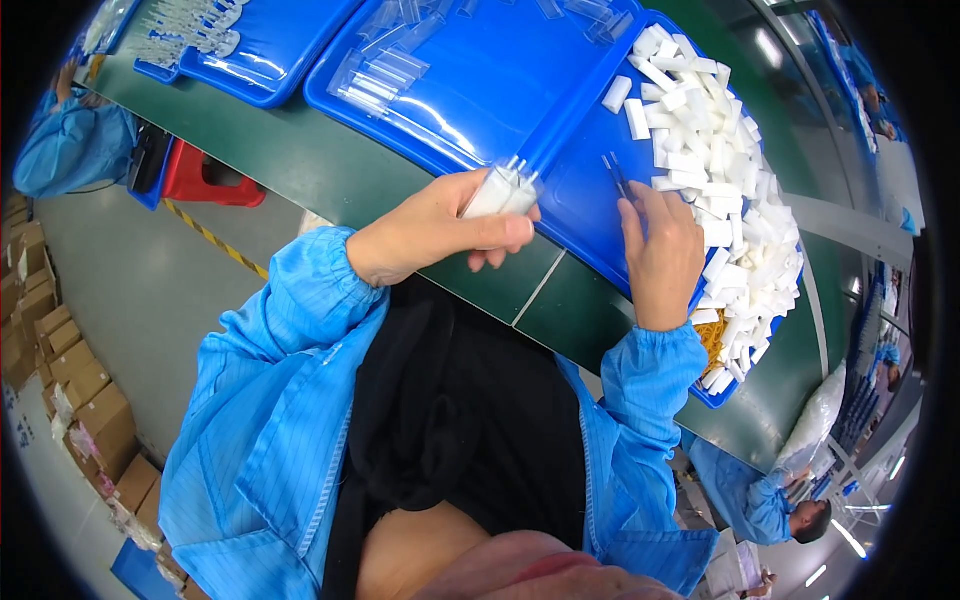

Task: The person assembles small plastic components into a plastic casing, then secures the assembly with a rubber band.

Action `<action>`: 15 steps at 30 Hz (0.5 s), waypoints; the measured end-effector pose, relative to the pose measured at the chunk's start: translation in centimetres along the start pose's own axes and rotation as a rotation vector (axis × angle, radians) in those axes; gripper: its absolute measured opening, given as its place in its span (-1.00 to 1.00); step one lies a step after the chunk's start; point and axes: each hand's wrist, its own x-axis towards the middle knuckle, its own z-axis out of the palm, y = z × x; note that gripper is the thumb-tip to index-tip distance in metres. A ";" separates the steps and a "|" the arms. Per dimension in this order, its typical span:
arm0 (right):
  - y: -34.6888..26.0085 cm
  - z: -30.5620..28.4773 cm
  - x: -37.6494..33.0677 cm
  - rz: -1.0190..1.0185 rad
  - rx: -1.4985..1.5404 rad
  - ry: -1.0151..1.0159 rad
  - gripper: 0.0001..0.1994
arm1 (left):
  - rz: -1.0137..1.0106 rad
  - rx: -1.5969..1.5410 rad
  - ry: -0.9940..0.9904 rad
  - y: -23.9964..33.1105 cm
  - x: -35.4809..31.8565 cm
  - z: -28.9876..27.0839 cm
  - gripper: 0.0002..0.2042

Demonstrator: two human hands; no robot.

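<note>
The left hand (435,228) is curled around a bundle of white blocks (500,192), with the thumb pressed across the near side. Shiny, see-through bits stick up from the far end of the bundle. It is held up over the near edge of the middle tray (500,85).

The right hand (665,255) has its thumb and fingers close together, pinching a thin thing with two prongs (615,175). The prongs point far and a little left, over the right tray (577,205). I cannot tell what they are made of.

Just right of this hand is a big, messy heap of white pieces (715,160). They are smooth, long and boxy, with straight edges. Near its bottom end lie thin, curly yellow bands (710,338), all tangled up.

The middle tray is smooth, shiny blue plastic with round corners. Clear plastic pieces (375,82) lie in its far and left parts. Farther left, the left tray (262,75) has bumpy clear pieces (190,35) in rows. All the trays sit on a flat green counter (330,180).
</note>
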 end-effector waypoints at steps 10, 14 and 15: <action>-6.1 -1.1 0.0 -0.445 0.640 0.057 -0.10 | -0.005 -0.365 -0.198 -1.1 0.8 1.3 -0.52; -5.0 -0.9 -1.0 -0.429 0.658 -0.015 -0.17 | -0.092 -0.394 -0.171 -2.1 1.0 1.8 -0.45; -5.0 -0.6 -1.3 -0.460 0.669 0.060 -0.27 | -0.071 -0.396 -0.201 -2.5 0.8 1.4 -0.45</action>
